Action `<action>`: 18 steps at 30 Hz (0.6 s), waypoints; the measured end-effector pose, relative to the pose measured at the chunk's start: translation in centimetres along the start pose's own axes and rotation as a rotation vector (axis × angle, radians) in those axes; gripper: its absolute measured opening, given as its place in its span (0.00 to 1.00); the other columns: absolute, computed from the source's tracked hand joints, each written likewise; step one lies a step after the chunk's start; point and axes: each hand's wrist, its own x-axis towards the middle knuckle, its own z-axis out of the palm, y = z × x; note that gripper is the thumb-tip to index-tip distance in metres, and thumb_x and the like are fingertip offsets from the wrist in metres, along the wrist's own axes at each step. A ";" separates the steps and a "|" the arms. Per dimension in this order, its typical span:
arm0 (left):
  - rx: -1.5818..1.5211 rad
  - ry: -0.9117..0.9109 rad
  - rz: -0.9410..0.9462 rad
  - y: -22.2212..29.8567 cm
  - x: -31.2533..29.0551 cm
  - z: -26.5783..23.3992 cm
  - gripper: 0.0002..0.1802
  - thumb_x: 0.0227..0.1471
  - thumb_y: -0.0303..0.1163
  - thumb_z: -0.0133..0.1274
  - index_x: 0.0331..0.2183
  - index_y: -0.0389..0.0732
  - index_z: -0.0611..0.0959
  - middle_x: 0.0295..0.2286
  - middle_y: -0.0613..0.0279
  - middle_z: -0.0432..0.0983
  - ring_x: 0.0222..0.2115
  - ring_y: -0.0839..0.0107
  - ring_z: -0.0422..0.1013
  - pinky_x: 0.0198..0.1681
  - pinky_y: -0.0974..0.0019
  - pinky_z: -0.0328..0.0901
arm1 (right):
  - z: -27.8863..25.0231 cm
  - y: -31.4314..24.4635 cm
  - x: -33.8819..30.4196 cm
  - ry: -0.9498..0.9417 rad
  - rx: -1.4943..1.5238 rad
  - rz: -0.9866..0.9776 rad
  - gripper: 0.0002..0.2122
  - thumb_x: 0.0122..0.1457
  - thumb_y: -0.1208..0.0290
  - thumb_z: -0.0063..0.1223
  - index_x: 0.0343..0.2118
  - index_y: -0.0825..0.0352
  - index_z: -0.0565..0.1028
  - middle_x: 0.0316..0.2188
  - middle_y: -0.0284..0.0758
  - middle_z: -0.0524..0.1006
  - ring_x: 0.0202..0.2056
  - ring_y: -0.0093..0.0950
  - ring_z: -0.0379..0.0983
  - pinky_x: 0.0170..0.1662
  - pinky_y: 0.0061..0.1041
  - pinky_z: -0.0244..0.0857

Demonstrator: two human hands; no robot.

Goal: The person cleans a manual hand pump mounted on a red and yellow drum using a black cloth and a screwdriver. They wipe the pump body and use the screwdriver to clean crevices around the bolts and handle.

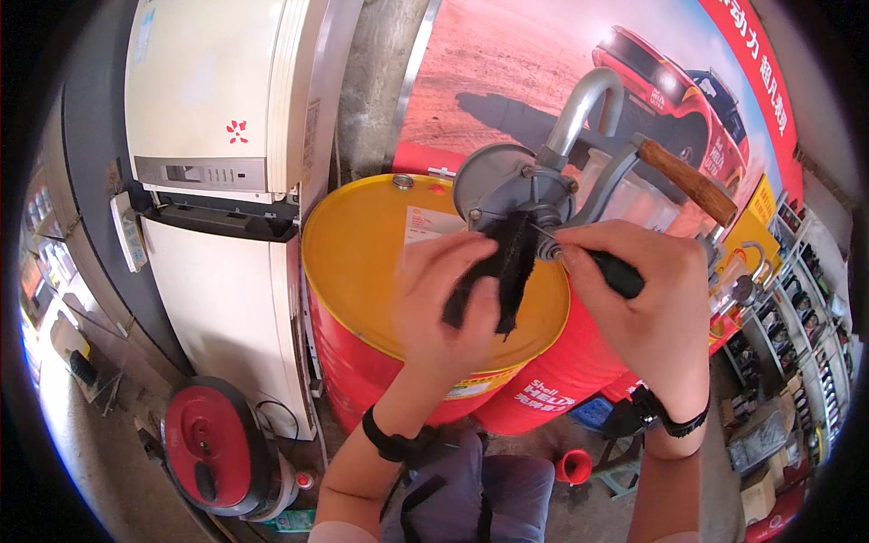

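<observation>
A grey metal rotary hand pump (507,185) is mounted on the yellow top of a red drum (353,244). Its bent spout (579,113) curves over at the top, and a crank with a wooden handle (688,181) reaches out to the right. My left hand (448,299), slightly blurred, is closed on a black cloth (507,271) hanging against the pump's front. In my right hand (638,299) I grip a thin black-handled tool (620,273) that looks like a screwdriver. Its slim metal shaft points at the pump's hub, beside the cloth; the exact contact is hidden.
A tall white cabinet air conditioner (217,299) stands close on the left. Below it sits a red and black machine (208,448). Another red drum (552,380) is behind, with a red funnel (573,466) low down. Shelves of bottles (806,326) line the right.
</observation>
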 end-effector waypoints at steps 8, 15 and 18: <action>-0.409 -0.037 -0.456 -5.0 0.9 3.4 0.42 0.52 0.29 0.65 0.63 0.35 0.62 0.56 0.49 0.66 0.55 0.60 0.66 0.58 0.59 0.62 | 0.8 2.1 -2.5 0.090 0.292 0.280 0.06 0.57 0.79 0.58 0.36 0.71 0.83 0.29 0.39 0.83 0.32 0.22 0.80 0.37 0.21 0.70; -0.619 -0.041 -0.642 -4.2 0.8 4.1 0.44 0.51 0.27 0.66 0.64 0.34 0.61 0.56 0.50 0.68 0.56 0.63 0.67 0.58 0.62 0.63 | 0.3 2.4 -2.4 0.064 0.052 0.037 0.06 0.53 0.77 0.61 0.35 0.67 0.83 0.27 0.35 0.83 0.28 0.27 0.79 0.32 0.26 0.70; -0.605 -0.047 -0.679 -3.7 1.1 3.6 0.43 0.52 0.26 0.65 0.63 0.33 0.61 0.55 0.50 0.69 0.55 0.63 0.68 0.57 0.62 0.65 | -0.4 0.3 -1.4 -0.025 -0.305 -0.205 0.04 0.49 0.74 0.60 0.29 0.64 0.80 0.20 0.34 0.79 0.23 0.32 0.76 0.25 0.32 0.67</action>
